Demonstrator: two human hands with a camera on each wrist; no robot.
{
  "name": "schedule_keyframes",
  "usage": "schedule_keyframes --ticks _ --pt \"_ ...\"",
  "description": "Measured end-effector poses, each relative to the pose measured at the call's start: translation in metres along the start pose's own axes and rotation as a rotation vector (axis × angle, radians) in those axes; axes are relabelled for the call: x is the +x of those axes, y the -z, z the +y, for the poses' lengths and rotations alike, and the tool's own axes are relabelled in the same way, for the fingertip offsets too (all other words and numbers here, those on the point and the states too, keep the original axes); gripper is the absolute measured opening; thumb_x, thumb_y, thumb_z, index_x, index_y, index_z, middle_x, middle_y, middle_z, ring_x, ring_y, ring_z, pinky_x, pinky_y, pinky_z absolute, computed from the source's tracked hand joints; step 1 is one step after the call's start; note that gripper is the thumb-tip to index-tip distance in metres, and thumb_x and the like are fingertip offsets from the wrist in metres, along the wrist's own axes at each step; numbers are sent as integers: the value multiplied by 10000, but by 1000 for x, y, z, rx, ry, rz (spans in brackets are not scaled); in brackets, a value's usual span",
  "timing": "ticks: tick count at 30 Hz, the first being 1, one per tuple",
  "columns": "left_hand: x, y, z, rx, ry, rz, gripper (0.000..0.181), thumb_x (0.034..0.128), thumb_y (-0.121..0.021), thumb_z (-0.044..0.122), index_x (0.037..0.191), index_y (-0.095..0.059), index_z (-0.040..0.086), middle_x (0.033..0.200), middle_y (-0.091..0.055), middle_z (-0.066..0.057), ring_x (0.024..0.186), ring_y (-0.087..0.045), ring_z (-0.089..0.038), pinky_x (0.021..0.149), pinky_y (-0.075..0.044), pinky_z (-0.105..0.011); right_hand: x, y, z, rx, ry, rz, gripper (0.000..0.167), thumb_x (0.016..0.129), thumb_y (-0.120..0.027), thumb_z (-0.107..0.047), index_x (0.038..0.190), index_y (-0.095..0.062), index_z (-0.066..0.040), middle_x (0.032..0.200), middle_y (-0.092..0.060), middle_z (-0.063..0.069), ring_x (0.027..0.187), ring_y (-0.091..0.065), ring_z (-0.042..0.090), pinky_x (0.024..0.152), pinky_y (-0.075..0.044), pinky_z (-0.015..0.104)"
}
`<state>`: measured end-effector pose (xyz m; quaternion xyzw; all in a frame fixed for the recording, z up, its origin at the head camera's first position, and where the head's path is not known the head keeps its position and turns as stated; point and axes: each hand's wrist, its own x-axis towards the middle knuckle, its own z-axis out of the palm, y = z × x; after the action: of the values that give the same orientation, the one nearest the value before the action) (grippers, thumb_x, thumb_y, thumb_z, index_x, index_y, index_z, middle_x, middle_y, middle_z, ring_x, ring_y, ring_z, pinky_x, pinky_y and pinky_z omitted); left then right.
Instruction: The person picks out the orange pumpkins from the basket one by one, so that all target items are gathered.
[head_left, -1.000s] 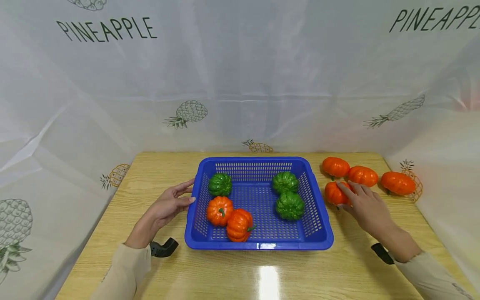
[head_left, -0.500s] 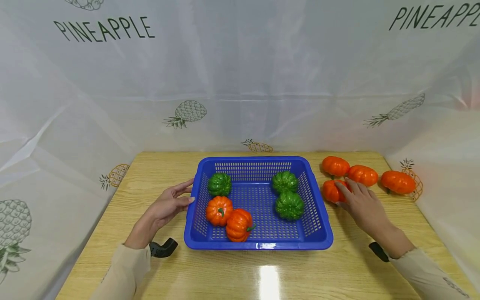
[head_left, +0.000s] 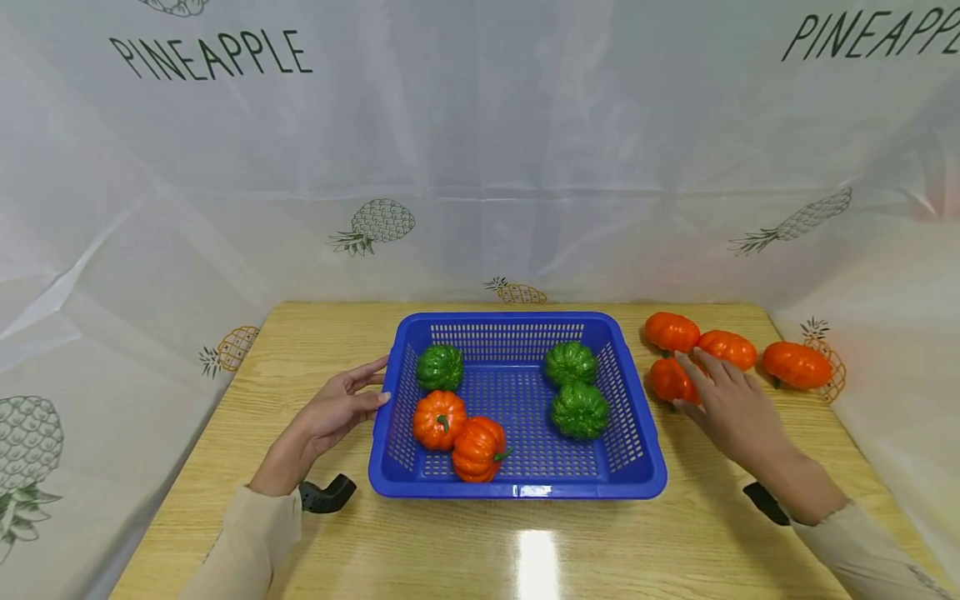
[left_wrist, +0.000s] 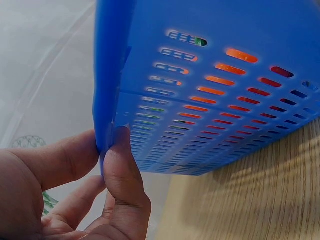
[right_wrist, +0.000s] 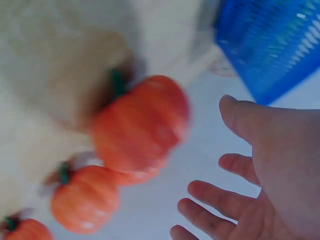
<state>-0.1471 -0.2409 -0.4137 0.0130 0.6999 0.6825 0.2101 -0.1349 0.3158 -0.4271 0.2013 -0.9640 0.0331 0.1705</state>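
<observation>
Our left hand pinches the blue basket while our right hand, spread and, though blurred, seemingly empty, hovers by the nearest orange pumpkin outside it, so our grasping step likely needs a curl around that.

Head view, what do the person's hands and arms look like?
The left hand and right hand are gloveless. The left sleeve and right sleeve are pale beige and end short of the hands; the right one bears a dark marking, too small to make out. A curved black piece shows beside the left cuff, another black piece beside the right.
</observation>
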Motion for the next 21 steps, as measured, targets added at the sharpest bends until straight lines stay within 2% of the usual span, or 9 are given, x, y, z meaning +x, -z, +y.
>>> schedule_keyframes --ticks 4,9,11,13,16,18,21 --pt "0 0 0 2 -2 0 722 1058 -572 -8 1685 -216 27 1530 -385 -302 935 -695 -97 836 -605 -244 9 18 -12 -4 45 38 821 806 -907 -171 1507 -515 0 1449 -527 327 1201 -568 575 948 -476 754" --pt "0 0 0 0 -3 4 718 1059 -571 -9 1684 -217 24 1527 -387 -300 937 -698 -96 840 -605 -244 26 42 -42 -29 95 -4 741 942 -799 -325 1551 -502 -25 1528 -485 299 1298 -535 544 1045 -453 704" --pt "-1 0 0 0 -3 5 717 1059 -570 -9 1684 -218 23 1529 -385 -302 937 -698 -96 840 -605 -243 33 47 -55 -35 143 -3 700 1036 -641 -478 1553 -505 -26 1544 -484 288 1346 -516 522 1092 -430 684" --pt "-1 0 0 2 -2 6 717 1059 -568 -11 1683 -218 21 1533 -380 -307 937 -695 -94 837 -603 -240 40 49 -68 -39 203 7 761 1078 -435 -608 1552 -506 -17 1558 -484 277 1374 -509 502 1115 -425 662" --pt "-1 0 1 3 0 4 718 1059 -566 -11 1684 -214 21 1549 -365 -316 934 -692 -92 832 -600 -236 50 50 -88 -48 274 -3 901 1054 -177 -706 1566 -495 -36 1583 -475 258 1408 -499 480 1142 -420 636" --pt "-1 -1 1 1 0 3 717 1061 -563 -11 1685 -212 24 1558 -352 -321 934 -692 -93 835 -601 -238 57 48 -101 -60 308 -24 930 1037 -155 -731 1578 -491 -54 1600 -465 241 1430 -489 460 1165 -406 621" --pt "-1 -1 0 -4 -1 0 715 1062 -559 -15 1686 -212 28 1564 -341 -323 938 -695 -98 846 -604 -247 68 44 -120 -91 347 -64 903 1029 -265 -748 1584 -495 -75 1618 -455 220 1457 -477 427 1210 -368 591"
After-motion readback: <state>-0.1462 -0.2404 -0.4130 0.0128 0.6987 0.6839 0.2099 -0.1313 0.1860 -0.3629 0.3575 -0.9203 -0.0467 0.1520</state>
